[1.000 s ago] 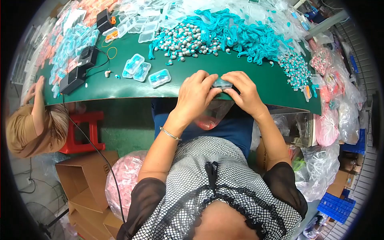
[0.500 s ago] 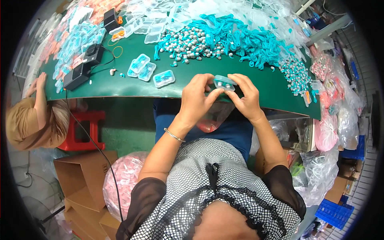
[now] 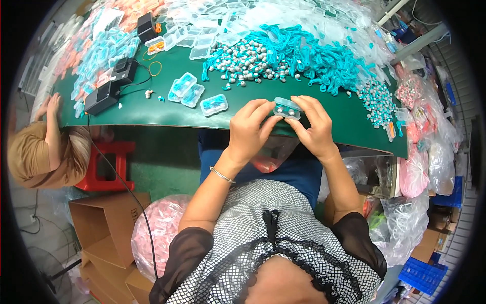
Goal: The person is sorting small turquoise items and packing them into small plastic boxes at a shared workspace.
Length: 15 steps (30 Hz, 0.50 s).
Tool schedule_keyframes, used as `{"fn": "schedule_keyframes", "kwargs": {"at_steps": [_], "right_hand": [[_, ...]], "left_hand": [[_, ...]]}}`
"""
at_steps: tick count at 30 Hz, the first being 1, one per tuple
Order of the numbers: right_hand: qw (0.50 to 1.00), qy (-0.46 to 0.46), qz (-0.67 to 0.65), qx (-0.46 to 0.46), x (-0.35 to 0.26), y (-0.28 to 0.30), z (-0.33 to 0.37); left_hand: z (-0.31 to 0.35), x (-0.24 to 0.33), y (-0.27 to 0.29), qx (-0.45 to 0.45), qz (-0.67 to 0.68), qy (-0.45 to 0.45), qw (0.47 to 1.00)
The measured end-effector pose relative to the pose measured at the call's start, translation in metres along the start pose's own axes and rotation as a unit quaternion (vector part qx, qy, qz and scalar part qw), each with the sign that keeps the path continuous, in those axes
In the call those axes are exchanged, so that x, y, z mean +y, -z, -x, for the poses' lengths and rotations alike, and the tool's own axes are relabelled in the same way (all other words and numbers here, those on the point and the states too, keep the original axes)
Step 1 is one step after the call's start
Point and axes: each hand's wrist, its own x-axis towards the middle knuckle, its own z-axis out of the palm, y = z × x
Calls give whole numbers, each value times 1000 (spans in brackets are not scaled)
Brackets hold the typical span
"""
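Note:
Over the table's front edge, both my hands hold a small clear plastic case (image 3: 287, 109) with teal cord and whitish round pieces inside. Its lid is tilted up at the back. My left hand (image 3: 248, 126) pinches the case's left end between thumb and fingers. At the other end, my right hand (image 3: 315, 124) grips it the same way, fingertips along the lid. To the left on the table lies a similar filled case (image 3: 214, 105), with several more cases (image 3: 186, 91) stacked loosely beyond it.
A heap of grey-and-teal plugs (image 3: 243, 58) and bundled teal cords (image 3: 329, 68) cover the far middle. Smaller plugs (image 3: 377, 99) lie right. Clear cases (image 3: 190, 35) pile behind. Black devices (image 3: 103, 97) with a cable stand left, near another person's hand (image 3: 50, 106) and a red stool (image 3: 119, 162).
The case has tipped so that its inside and the round pieces show more, and the lid stands more upright. My hands keep their hold, and the whole view has shifted slightly.

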Motion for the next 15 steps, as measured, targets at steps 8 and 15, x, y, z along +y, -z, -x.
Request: {"fn": "schedule_keyframes", "kwargs": {"at_steps": [8,15], "right_hand": [[998,53,24,-20,-7,13,-13],[995,61,-37,-63,-17,17,-22]], "left_hand": [[-21,3,16,-103,97,33,989],[-18,1,22,-99,88,-36,991]]}}
